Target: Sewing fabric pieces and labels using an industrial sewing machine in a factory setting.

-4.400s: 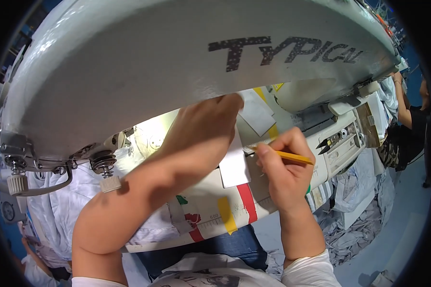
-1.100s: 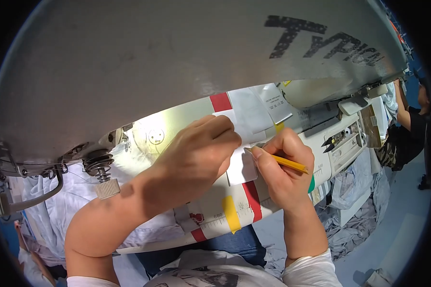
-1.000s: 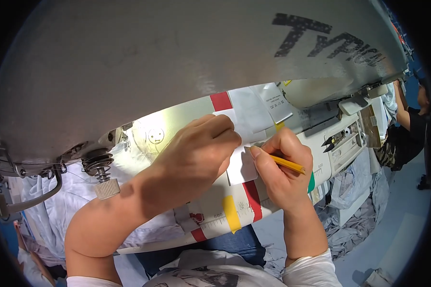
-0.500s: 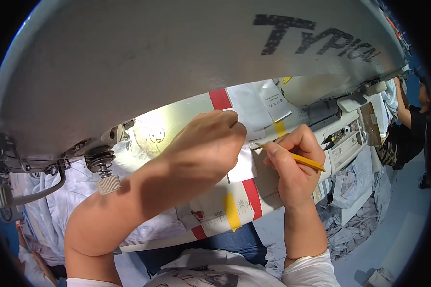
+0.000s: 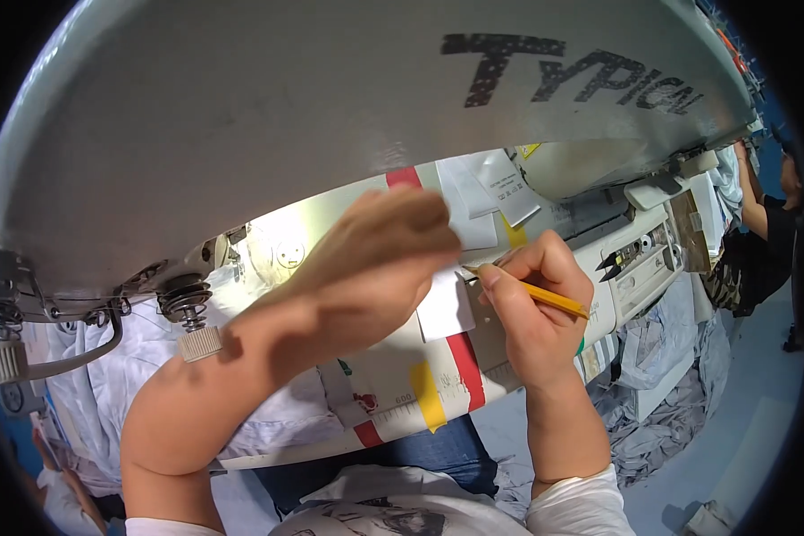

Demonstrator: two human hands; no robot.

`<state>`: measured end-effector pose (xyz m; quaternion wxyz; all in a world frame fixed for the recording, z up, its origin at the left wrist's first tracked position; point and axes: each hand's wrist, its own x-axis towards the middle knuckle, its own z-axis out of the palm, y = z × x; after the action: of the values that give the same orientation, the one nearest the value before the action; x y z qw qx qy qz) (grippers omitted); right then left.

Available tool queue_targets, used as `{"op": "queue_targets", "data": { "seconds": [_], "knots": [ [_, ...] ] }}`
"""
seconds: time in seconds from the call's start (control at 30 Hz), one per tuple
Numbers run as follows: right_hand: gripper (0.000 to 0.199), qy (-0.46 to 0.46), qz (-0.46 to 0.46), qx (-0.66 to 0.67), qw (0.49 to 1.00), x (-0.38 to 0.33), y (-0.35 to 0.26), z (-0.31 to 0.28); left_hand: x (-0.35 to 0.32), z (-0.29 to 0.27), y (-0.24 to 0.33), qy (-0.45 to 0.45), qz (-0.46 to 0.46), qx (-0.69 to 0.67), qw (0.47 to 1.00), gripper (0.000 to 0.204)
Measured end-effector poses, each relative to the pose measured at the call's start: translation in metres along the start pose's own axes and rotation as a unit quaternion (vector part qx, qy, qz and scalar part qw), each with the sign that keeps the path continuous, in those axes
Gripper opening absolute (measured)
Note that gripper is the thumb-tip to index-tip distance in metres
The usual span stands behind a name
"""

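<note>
Across the pale machine bed (image 5: 391, 373), the right hand (image 5: 540, 313) had a yellow pencil (image 5: 558, 300) pinched, tip near a white slip (image 5: 447, 311) lying there, while the left hand (image 5: 397, 255), blurred, curled over that slip, grip impossible to tell, with printed paper (image 5: 505, 186) beyond and a black-clad person (image 5: 780, 228) farther off!

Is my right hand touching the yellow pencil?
Touching. The head view shows the right hand wrapped around the yellow pencil, with both ends poking out.
</note>
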<state>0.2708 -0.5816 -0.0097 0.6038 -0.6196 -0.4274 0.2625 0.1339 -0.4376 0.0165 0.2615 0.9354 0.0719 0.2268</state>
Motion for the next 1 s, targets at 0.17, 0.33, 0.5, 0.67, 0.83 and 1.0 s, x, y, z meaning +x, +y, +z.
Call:
{"op": "queue_targets", "data": {
  "seconds": [0.17,0.33,0.5,0.67,0.83,1.0],
  "knots": [
    [0.019,-0.030,-0.024,-0.012,0.999,-0.001,0.000,0.000,-0.022,-0.009,0.000,-0.048,-0.038,0.003,0.998,0.018],
    [0.023,-0.072,-0.082,-0.054,0.993,0.004,-0.003,0.010,-0.027,-0.008,0.000,-0.031,-0.049,-0.009,0.998,0.016],
    [0.021,-0.083,-0.092,-0.091,0.988,0.007,-0.008,0.017,-0.027,-0.011,-0.001,-0.036,-0.046,-0.004,0.998,0.016],
    [0.019,-0.083,-0.102,-0.110,0.985,0.006,-0.007,0.014,-0.027,-0.009,-0.003,-0.024,-0.034,0.004,0.999,0.016],
    [0.018,-0.076,-0.036,-0.028,0.996,0.002,-0.006,0.005,-0.023,-0.006,0.000,-0.023,-0.022,0.005,0.999,0.014],
    [0.016,0.000,-0.038,-0.003,0.999,-0.001,-0.007,0.005,-0.010,-0.009,0.001,-0.044,0.004,0.071,0.996,0.013]
  ]
}}
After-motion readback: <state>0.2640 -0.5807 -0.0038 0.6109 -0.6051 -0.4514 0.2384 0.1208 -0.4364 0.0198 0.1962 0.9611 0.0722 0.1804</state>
